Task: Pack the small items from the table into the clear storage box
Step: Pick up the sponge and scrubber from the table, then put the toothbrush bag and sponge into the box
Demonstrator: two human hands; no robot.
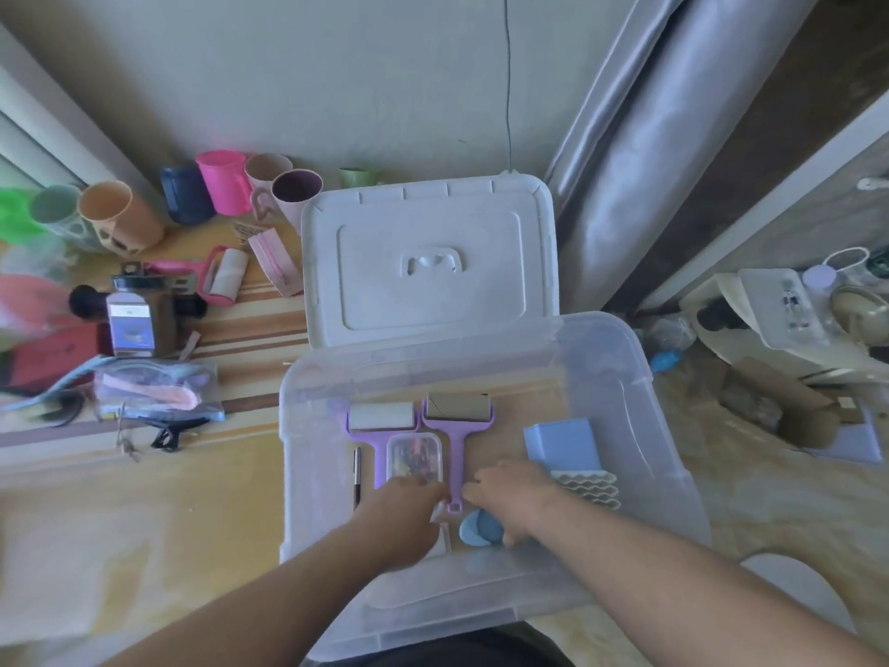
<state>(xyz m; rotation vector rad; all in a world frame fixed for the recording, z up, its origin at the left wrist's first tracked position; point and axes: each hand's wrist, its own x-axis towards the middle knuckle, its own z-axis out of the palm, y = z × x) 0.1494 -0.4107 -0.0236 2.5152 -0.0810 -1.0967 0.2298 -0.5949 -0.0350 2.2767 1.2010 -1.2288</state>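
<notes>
Both hands are inside the clear storage box (640, 416). The purple lint roller (454, 454) points its long handle toward the person, between the left hand (409, 503) and right hand (514, 493). Neither grip's state shows clearly.

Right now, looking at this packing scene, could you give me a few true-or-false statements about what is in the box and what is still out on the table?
1. Two purple lint rollers lie side by side in the clear storage box. True.
2. The box's lid is closed over the box. False: it stands open behind the box.
3. A pink lint roller is still out on the table. True.
4. The left hand is reaching for the cups. False: both it and the right hand are inside the box.
5. A blue container sits in the box's right part. True.
</notes>
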